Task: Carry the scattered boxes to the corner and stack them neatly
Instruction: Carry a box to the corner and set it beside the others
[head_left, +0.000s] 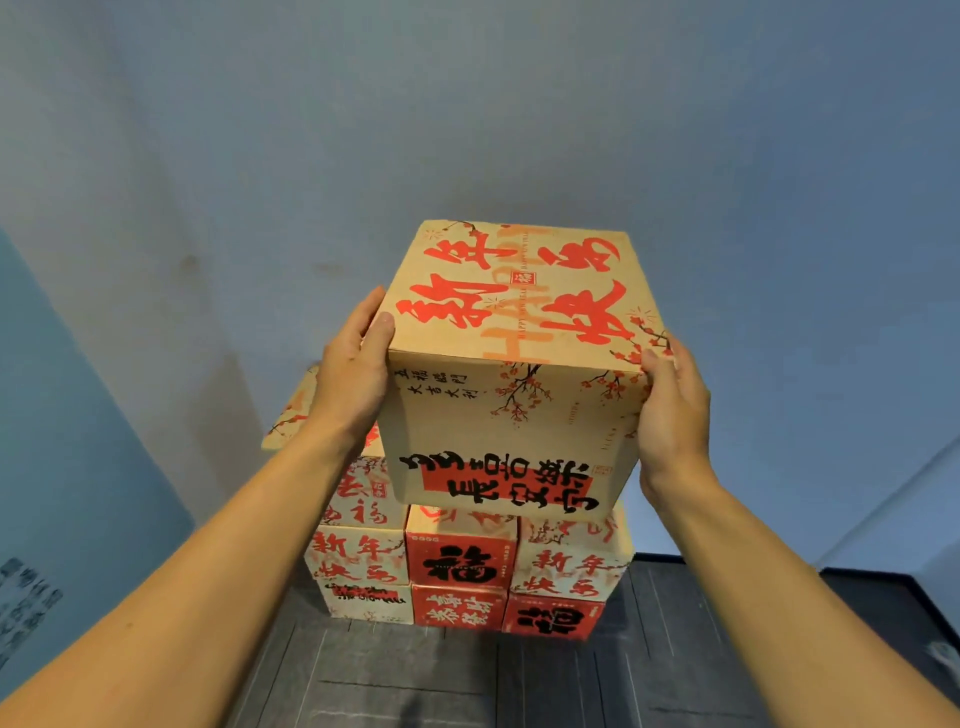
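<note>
I hold a tan cardboard box with red and black calligraphy and plum-blossom print up in front of me. My left hand presses its left side and my right hand presses its right side. Below and behind it, a stack of several similar boxes, red and cream, stands against the wall in the corner. The held box hangs above the stack's top, hiding most of it. Another tan box peeks out behind my left hand on the stack's left.
A pale grey-blue wall rises behind the stack and a bluer wall runs along the left. The floor is dark grey tile. A dark-edged object stands at the right.
</note>
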